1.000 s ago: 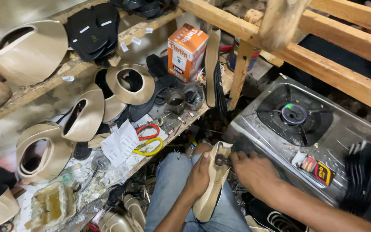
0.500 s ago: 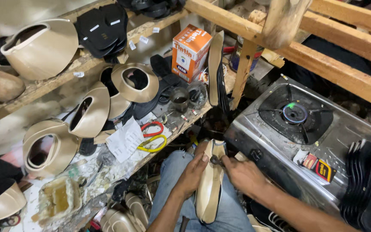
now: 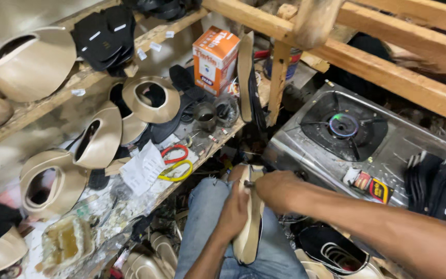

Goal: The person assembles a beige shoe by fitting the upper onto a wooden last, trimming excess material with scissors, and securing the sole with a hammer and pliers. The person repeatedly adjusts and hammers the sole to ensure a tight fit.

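Steadying the beige shoe sole on the lap at lower centre of the frame, the left hand wraps along its side while the right hand is closed around a small dark tool at the sole's top end. Doing this well probably means a firm hold and short, controlled pressure, clear of the gas stove at right.

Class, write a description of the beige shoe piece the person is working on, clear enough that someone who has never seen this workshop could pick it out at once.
Start at the steel gas stove on the right, then drop to the jeans-clad lap beside it. There the left hand steadies a long, narrow beige shoe sole, while the right hand pinches its far end. Unlike the curved beige uppers on the shelves, it is flat, slim and held.
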Available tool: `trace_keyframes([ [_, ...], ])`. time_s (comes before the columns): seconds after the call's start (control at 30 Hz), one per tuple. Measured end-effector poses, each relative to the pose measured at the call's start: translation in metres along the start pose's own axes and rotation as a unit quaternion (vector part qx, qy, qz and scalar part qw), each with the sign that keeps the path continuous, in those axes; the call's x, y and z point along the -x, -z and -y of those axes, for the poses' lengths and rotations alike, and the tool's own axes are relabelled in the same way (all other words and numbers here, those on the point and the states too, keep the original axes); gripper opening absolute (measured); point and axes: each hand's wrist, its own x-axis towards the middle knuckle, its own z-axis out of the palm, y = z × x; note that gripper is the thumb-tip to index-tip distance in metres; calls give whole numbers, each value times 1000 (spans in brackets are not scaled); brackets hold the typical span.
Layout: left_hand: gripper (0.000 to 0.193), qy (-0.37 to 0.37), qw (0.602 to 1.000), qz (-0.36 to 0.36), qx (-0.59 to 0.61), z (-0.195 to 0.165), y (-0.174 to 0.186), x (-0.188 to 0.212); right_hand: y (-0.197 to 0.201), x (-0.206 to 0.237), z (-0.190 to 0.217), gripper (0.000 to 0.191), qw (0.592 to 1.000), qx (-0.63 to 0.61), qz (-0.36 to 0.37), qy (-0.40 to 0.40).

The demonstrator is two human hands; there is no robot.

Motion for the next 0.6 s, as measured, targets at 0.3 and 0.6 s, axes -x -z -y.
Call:
trace_keyframes([
  [0.3, 41, 153, 913, 130, 355, 5, 26, -5, -77, 1, 43, 15, 949, -20, -300, -93],
  [0.6, 39, -3, 999, -34, -18, -14, -9, 13, 6, 14, 4, 21, 994, -105, -15, -15],
])
